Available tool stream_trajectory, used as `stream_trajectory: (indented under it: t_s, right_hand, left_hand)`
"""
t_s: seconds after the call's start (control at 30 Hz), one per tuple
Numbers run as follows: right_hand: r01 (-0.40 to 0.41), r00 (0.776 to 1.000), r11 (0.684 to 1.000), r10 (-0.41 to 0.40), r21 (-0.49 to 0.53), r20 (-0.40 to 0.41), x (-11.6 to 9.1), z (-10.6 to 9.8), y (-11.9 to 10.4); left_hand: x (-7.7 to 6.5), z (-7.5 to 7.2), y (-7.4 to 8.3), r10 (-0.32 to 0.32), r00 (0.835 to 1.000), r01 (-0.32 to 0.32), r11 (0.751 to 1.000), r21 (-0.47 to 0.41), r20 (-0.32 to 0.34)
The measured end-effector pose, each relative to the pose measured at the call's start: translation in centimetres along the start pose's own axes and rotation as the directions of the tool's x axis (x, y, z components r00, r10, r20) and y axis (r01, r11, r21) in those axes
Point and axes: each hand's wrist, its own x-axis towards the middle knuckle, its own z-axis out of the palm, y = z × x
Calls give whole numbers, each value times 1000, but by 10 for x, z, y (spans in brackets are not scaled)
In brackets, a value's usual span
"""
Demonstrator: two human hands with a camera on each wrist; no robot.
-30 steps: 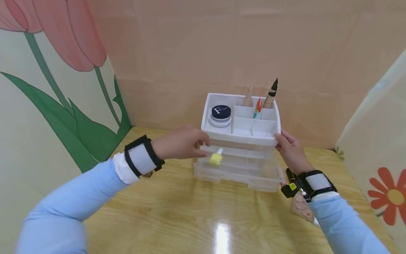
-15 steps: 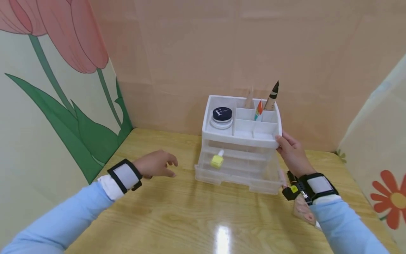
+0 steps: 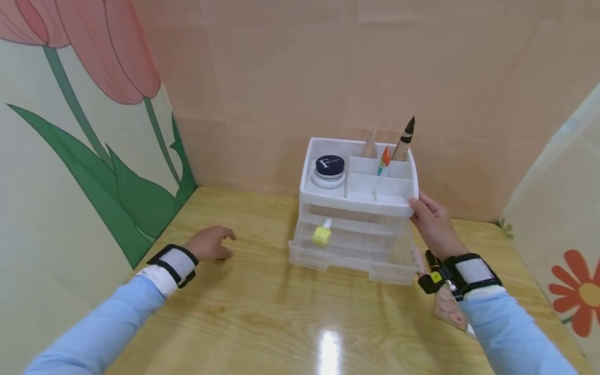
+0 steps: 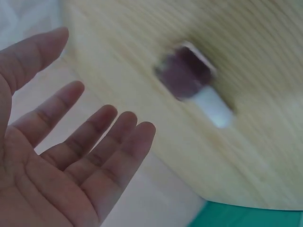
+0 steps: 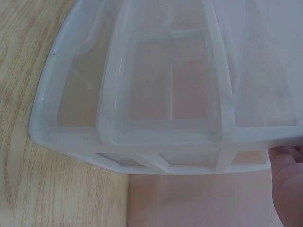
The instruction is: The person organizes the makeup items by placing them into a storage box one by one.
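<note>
Left hand (image 3: pixel 209 243) wide near squarish dark bottle (image 4: pixel 185 73), right hand (image 3: pixel 436 226) in grip on plastic organizer (image 3: pixel 356 203)

On the desk (image 3: pixel 262 323), the organizer (image 3: pixel 356 205) stands before the wall (image 3: pixel 281 104). Its top holds a jar (image 3: pixel 329 172) at left and a tube (image 3: pixel 404 141) at back right; a bottle (image 3: pixel 322 235) sits below the jar. A second bottle (image 4: pixel 187 71) lies near the left hand (image 3: pixel 210 243), a case (image 3: pixel 447 307) right of the organizer.

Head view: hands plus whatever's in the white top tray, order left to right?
Left hand → dark-lidded jar → pale pointed item → orange-and-teal item → black-tipped item → right hand
</note>
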Motion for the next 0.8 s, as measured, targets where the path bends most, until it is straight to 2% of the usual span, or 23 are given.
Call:
stream_trajectory:
  t_s: [0.13,0.33,0.6,0.8]
  right_hand:
    - [8,1000,1000,-8,8,2,1,0,-1]
    - [10,1000,1000,-10,20,-1,2,0,-2]
    - [6,1000,999,-6,47,-8,0,1,-2]
    - [17,1000,998,-16,55,-5,0,2,-1]
  left_hand:
    - [3,3,-14,-3,1000,4,1000,-13,25]
    - [5,7,-21,-18,998,19,1000,-13,53]
    - [6,17,-27,31,999,-31,1000,0,32]
    - [10,26,-34,50,999,-50,999,-1,-7]
